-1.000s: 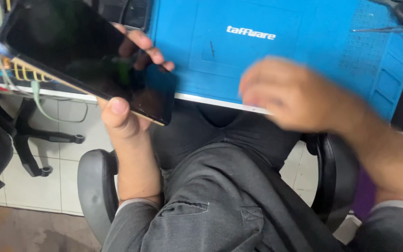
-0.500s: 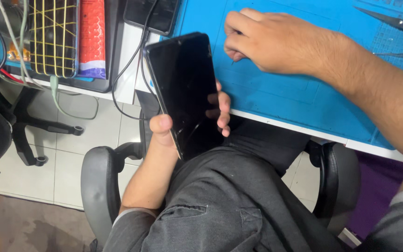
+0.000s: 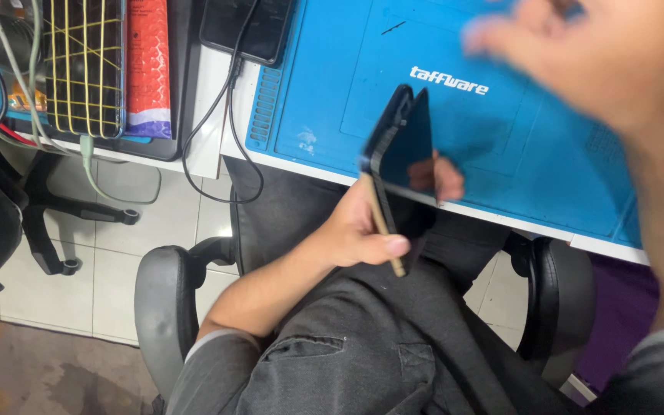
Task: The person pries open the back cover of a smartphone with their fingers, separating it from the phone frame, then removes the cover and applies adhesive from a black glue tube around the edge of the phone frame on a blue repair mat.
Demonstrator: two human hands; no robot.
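My left hand (image 3: 351, 230) grips a black smartphone (image 3: 401, 157) above my lap, by the white desk's front edge. The phone is turned nearly edge-on, so its gold-coloured side rim and dark screen both show. My thumb lies along the near edge and my fingertips show behind the screen. My right hand (image 3: 601, 58) is raised over the blue work mat (image 3: 324, 100) at the upper right. It is heavily blurred, so I cannot tell whether it holds anything.
A second dark phone (image 3: 246, 27) with a black cable (image 3: 228, 138) lies at the mat's left end. Left of it are a red and white packet (image 3: 147, 65), a dark box with yellow wires (image 3: 84, 65) and loose cables. Chair armrests (image 3: 159, 300) flank my legs above the tiled floor.
My left hand has rotated the phone from screen-up to nearly edge-on. My right hand has lifted off the blue mat and moved right, now blurred.
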